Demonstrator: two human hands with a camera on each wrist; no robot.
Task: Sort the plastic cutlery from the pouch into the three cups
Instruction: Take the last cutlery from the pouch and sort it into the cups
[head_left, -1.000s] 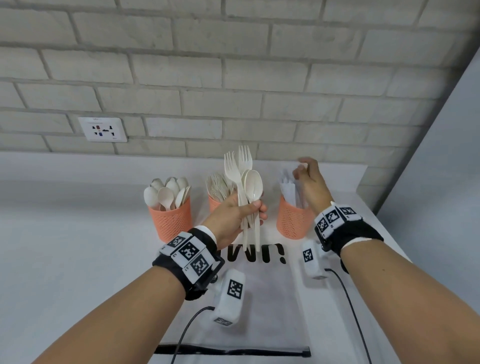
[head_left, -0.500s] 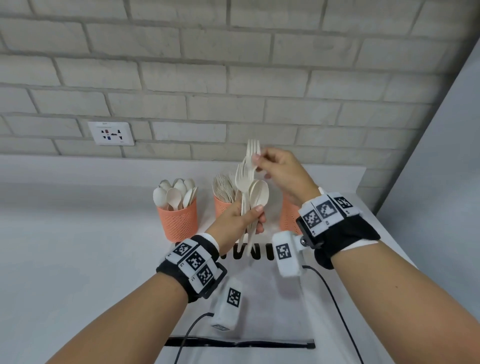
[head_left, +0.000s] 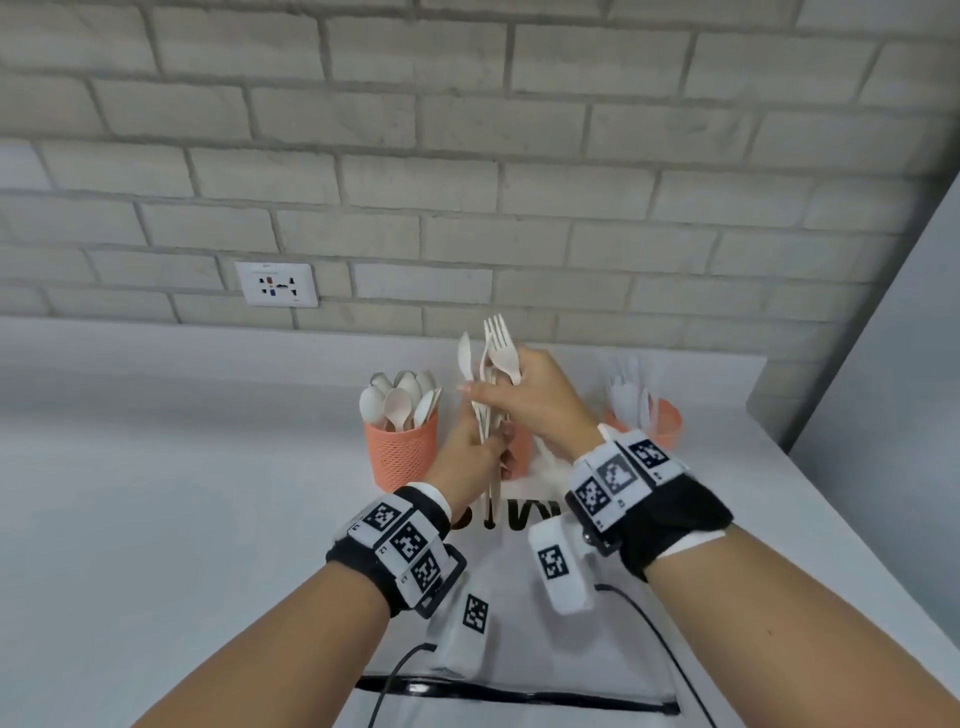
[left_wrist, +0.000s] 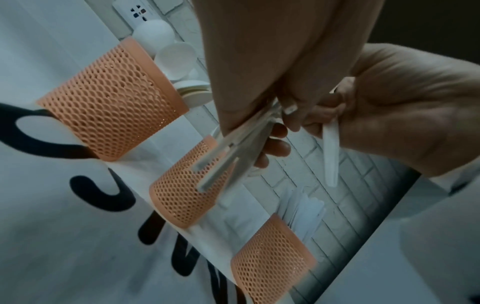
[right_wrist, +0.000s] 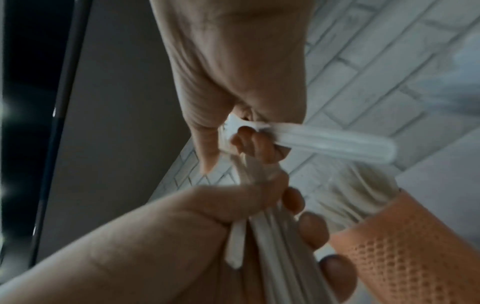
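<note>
Behind your hands runs a pale brick wall (head_left: 467, 156) with a socket plate (head_left: 277, 285), and below it the white counter (head_left: 156, 519) carries three orange mesh cups in a row. Your left hand (head_left: 470, 460) is wrapped round the handles of a bunch of white cutlery (head_left: 491, 415), held upright above the middle cup (head_left: 519, 449); the wrist views show its fingers curled about the bundle. Your right hand (head_left: 530, 397) now sits lower than half a second ago, when it was pinching the fork tines near the top; it has come down onto the middle of the bunch, and its fingers close on a single piece, which the right wrist view shows as a white handle (right_wrist: 324, 144) sticking out sideways from the pinch. A second ago that same hand was away over the right cup (head_left: 662, 423), which holds knives. A fork (head_left: 501, 348) and a spoon bowl (head_left: 466, 353) stand above your knuckles. The left cup (head_left: 400, 454) is full of spoons (head_left: 397, 400); what is in the middle cup is hidden behind your hands. The pouch (head_left: 519, 623) lies flat on the counter under your wrists, its black zip edge nearest you. The camera has tilted, so everything sits lower in the head view than before.
</note>
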